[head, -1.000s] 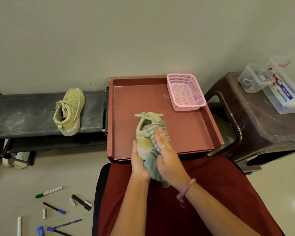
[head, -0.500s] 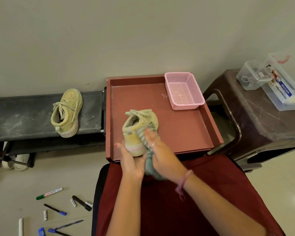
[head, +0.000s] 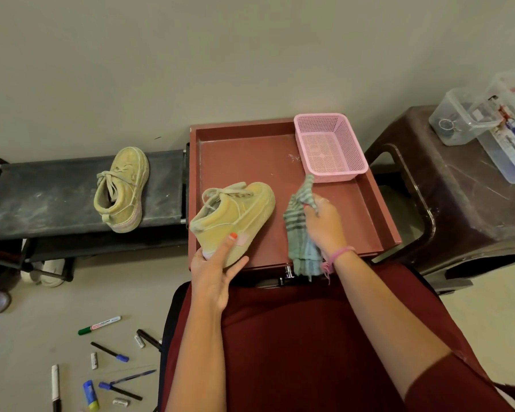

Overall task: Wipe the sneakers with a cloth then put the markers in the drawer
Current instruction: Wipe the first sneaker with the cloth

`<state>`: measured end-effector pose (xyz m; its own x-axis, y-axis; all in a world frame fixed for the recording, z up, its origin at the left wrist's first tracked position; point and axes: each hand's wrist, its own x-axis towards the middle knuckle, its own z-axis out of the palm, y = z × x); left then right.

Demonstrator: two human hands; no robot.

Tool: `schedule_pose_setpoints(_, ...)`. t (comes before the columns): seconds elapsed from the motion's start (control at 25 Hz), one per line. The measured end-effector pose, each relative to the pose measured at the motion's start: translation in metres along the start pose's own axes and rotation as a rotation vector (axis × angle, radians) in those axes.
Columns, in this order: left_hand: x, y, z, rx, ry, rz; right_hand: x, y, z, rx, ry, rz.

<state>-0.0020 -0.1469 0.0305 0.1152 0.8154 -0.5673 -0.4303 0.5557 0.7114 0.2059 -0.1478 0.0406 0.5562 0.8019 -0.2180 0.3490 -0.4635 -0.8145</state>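
Observation:
A pale yellow sneaker (head: 238, 212) is held over the left part of the open red drawer (head: 378, 212), toe pointing right. My left hand (head: 217, 263) grips its heel end, thumb on the sole edge. My right hand (head: 321, 224) holds a green striped cloth (head: 301, 230) to the right of the sneaker, apart from it. The second yellow sneaker (head: 122, 188) lies on the black rack (head: 42, 203) at the left. Several markers (head: 101, 355) and loose caps are scattered on the floor at the lower left.
A pink mesh basket (head: 329, 147) sits in the drawer's far right corner. A dark brown stool (head: 458, 209) at the right carries clear plastic boxes (head: 488, 126). White shoes (head: 46, 272) lie under the rack. My red-clad lap (head: 295, 337) fills the foreground.
The sneaker has been turned on its side and shifted left in my left hand. My right hand has lifted the cloth off the shoe and moved right.

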Motion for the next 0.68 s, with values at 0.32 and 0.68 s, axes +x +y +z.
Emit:
schedule_pose_setpoints(0.32,0.015,-0.012,-0.009,0.225,-0.022,0.036,-0.041,-0.009,0.062,-0.486,-0.170,-0.265)
schedule_pose_setpoints(0.68,0.024,-0.033,-0.011,0.819,0.035,0.230,-0.009,0.033,0.050,-0.646,-0.223,-0.357)
